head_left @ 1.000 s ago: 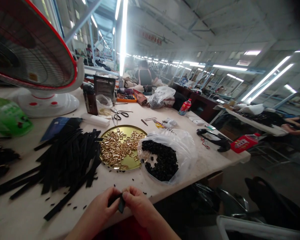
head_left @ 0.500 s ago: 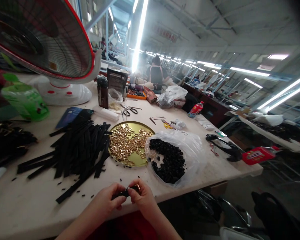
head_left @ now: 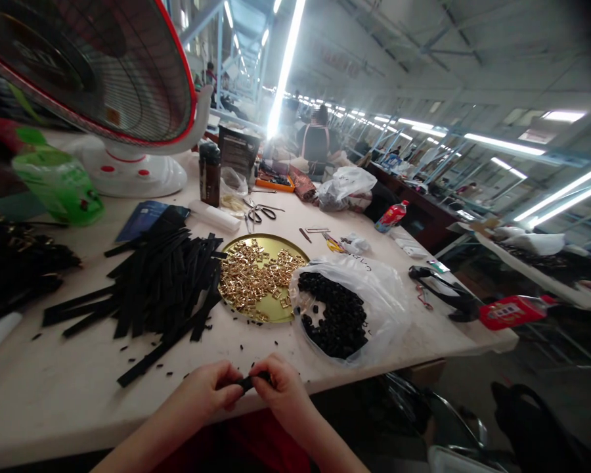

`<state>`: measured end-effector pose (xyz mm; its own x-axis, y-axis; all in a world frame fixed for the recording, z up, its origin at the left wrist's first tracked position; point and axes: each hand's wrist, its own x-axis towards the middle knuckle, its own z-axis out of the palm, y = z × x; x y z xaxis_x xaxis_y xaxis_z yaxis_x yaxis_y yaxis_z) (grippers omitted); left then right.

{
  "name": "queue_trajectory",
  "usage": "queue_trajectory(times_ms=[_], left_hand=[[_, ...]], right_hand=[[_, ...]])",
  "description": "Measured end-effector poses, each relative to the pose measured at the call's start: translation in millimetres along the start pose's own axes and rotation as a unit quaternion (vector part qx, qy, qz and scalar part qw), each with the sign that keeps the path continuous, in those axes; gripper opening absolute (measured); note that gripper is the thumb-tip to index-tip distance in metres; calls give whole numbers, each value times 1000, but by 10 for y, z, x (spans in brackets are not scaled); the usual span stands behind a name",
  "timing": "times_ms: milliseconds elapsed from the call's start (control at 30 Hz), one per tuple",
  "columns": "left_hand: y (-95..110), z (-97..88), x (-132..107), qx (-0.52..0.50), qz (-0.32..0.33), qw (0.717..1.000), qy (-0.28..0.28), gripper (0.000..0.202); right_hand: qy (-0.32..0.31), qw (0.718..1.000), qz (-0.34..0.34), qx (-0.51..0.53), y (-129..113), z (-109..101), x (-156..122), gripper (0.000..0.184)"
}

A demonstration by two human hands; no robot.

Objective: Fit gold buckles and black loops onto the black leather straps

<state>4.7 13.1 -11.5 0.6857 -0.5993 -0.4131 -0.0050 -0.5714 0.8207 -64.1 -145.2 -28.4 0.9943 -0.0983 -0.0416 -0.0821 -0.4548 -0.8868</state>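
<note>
At the table's near edge, my left hand (head_left: 215, 393) and my right hand (head_left: 278, 386) pinch a short black strap (head_left: 247, 383) between thumbs and fingers. Part of the strap is hidden by the fingers, and no buckle shows in my grip now. Beyond my hands, a round gold tray (head_left: 272, 311) holds many small gold buckles (head_left: 243, 282). Right of it, an open clear plastic bag (head_left: 391, 309) contains small black loops (head_left: 332, 322). A heap of black strips (head_left: 170, 289) lies left of the tray.
A fan (head_left: 128, 174) and a green pouch (head_left: 59, 190) stand at the left. Scissors (head_left: 263, 211), yellow-handled snips (head_left: 333, 244) and a dark bottle (head_left: 209, 174) lie or stand farther back. A red bottle (head_left: 515, 311) is at the right edge. A person (head_left: 316, 141) is in the background.
A gold buckle showed in my right hand earlier and is hidden now. Both hands still hold the black strap, with their grip slightly shifted. The whole view has tilted slightly.
</note>
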Motion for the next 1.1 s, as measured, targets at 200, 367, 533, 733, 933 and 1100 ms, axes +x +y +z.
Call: queue_trajectory(times_ms=[200,367,533,733,933,1100], left_hand=[[-13,87,13,-11,9,1000,-18,18],[-8,30,13,48,47,997,-36,23],[39,61,-14,87,30,996,-8,19],[117,148,-42,115,44,992,14,25],[77,114,-50,98,62,992,-59,28],[29,202,-34,93,44,994,-46,28]], right_hand=[[-33,999,11,-13,-1,-54,-94,11],[28,993,93,70,122,62,-112,3],[52,995,73,52,94,73,-114,2],[80,996,33,11,52,21,-110,6],[44,974,125,186,122,44,-117,16],[41,940,183,283,121,111,-100,20]])
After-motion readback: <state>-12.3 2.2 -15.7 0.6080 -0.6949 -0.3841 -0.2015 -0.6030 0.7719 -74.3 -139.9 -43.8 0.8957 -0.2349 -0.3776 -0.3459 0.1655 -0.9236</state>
